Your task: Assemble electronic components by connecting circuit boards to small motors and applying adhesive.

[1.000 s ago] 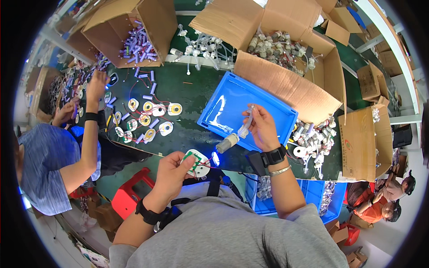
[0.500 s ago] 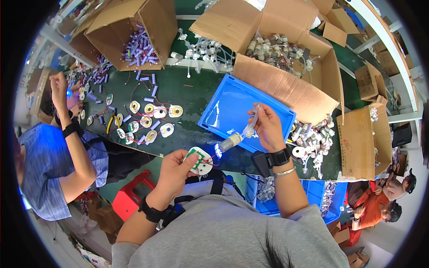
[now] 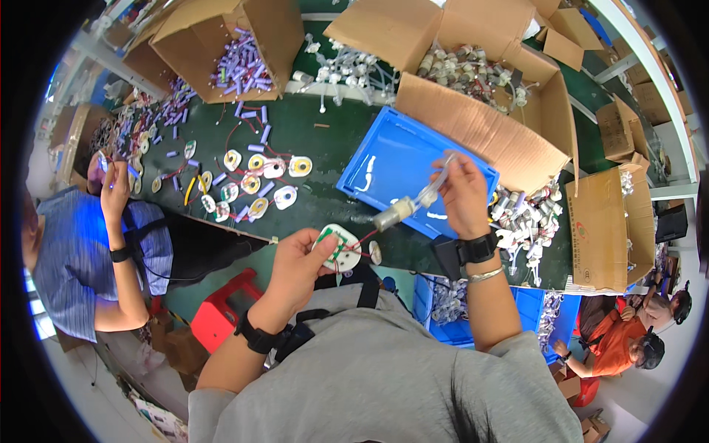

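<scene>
My left hand [image 3: 297, 267] pinches a white rounded plate with a green circuit board [image 3: 334, 248] between thumb and fingers. Red wires run from the board to a small motor pump [image 3: 395, 213] with a grey cylinder body and a whitish end. From the pump a clear plastic tube [image 3: 430, 191] leads up to my right hand [image 3: 465, 193], whose fingers are closed on it. A small pale disc [image 3: 375, 252] hangs beside the plate, apart from my fingers. The pump hangs tilted over the near edge of a blue tray [image 3: 399, 151].
Wired round plates [image 3: 284, 196] and purple battery cells [image 3: 264, 134] lie on the green table to the left. Cardboard boxes of cells [image 3: 284, 55] and pumps [image 3: 484, 122] stand behind. More pumps [image 3: 528, 221] are heaped at right. A co-worker [image 3: 100, 244] sits at left.
The bright blue-white light beside the plate is gone; a pale disc shows there now. The view has shifted slightly. Both my hands keep their holds. The co-worker's raised hand has come down.
</scene>
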The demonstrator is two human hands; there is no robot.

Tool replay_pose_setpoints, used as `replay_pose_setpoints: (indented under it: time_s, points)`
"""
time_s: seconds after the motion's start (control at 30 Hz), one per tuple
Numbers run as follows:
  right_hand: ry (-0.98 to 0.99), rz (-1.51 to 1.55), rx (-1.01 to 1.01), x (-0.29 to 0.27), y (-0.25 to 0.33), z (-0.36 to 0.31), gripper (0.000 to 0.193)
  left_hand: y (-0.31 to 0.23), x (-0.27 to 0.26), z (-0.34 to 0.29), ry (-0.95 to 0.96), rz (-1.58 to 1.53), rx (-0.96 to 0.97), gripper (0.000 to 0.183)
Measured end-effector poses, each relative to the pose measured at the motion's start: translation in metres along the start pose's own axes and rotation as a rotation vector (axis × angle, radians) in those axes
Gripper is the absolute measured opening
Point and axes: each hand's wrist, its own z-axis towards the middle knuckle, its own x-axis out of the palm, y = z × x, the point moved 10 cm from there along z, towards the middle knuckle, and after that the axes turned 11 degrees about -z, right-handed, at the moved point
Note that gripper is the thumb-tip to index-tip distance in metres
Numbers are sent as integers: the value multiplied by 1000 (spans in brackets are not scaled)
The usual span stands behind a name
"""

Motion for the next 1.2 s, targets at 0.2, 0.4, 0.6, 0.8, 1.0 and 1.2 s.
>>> replay_pose_setpoints:
  time_s: [0.2,0.4,0.6,0.8,1.0,1.2]
  points:
    - [-21,66,7,-4,-4,-19,25,-12,0,-4,-3,-43,26,19]
    - [-69,171,-136,0,29,-27,22,-21,-8,-8,-40,-28,46,19]
    - [-64,89,-24,5,4,-47,25,-25,-13,-13,-29,-89,58,19]
    - [-88,95,-192,16,32,-48,23,-26,-22,-16,-15,-106,77,20]
    - [-37,-31,-100,29,21,-56,25,-27,-31,-20,-29,-61,68,23]
    - [-5,-90,-136,35,25,-62,25,-42,-39,-26,-64,-101,130,22]
